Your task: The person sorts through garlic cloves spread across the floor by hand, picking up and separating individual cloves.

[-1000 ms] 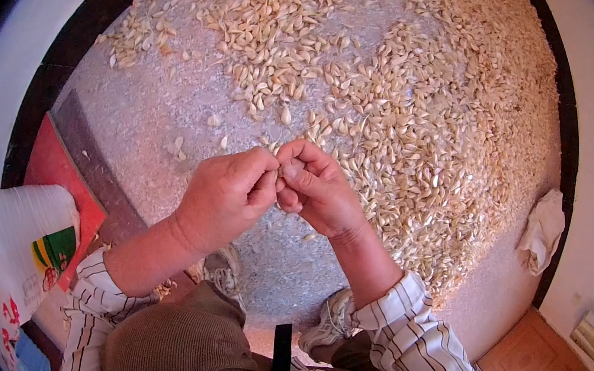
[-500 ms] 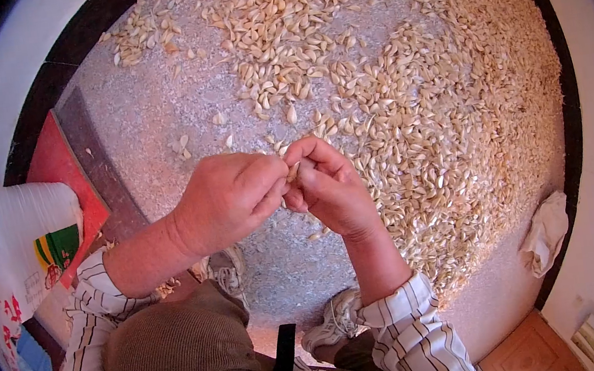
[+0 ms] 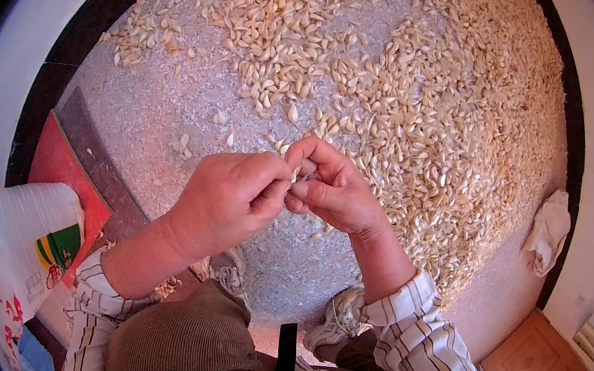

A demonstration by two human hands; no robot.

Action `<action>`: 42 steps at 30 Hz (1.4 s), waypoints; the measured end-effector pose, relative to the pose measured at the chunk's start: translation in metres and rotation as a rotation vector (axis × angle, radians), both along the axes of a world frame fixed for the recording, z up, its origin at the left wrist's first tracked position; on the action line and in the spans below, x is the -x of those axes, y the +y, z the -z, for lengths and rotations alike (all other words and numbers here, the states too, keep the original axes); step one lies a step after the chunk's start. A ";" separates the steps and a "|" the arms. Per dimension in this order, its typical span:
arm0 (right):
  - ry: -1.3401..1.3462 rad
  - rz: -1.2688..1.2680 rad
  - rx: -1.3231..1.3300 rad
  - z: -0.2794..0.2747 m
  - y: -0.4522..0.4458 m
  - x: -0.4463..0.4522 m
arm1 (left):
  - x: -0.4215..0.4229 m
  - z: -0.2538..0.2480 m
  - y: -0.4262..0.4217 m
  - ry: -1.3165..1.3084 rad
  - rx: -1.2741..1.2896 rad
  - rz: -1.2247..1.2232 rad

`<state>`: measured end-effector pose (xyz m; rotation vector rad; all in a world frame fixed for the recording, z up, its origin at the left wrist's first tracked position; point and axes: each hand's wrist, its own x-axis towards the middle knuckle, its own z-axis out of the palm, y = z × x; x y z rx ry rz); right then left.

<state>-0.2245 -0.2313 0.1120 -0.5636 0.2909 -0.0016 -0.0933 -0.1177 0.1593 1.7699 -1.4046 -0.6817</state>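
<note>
Fingertip to fingertip, my two hands meet over the floor around a small pale garlic clove (image 3: 293,176), which is mostly covered by the fingers. My left hand (image 3: 234,194) is closed, thumb and forefinger pinched at the clove's left side. From the right, my right hand (image 3: 335,192) pinches the same clove between thumb and fingers, palm partly turned up. Beyond and to the right of the hands, a wide spread of loose garlic cloves (image 3: 416,117) covers the floor. A few single cloves lie near my left hand.
A white sack (image 3: 9,223) stands at left beside a red board (image 3: 66,171). A crumpled pale cloth (image 3: 547,233) lies by the right wall. My knee (image 3: 176,351) and shoes (image 3: 334,323) are below the hands. An orange-brown panel (image 3: 529,354) shows at lower right.
Both hands stay together at the clove with small finger movements. The right thumb has shifted slightly downward, and more of the clove shows between the fingertips.
</note>
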 end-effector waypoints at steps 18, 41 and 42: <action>0.027 -0.096 0.088 -0.010 -0.005 -0.001 | 0.004 0.008 0.005 0.314 -0.107 -0.091; 0.086 0.096 0.133 -0.022 -0.002 -0.003 | -0.001 -0.016 0.000 0.857 -0.144 -0.169; 0.085 0.096 0.132 -0.022 -0.002 -0.003 | -0.001 -0.014 0.000 0.868 -0.155 -0.180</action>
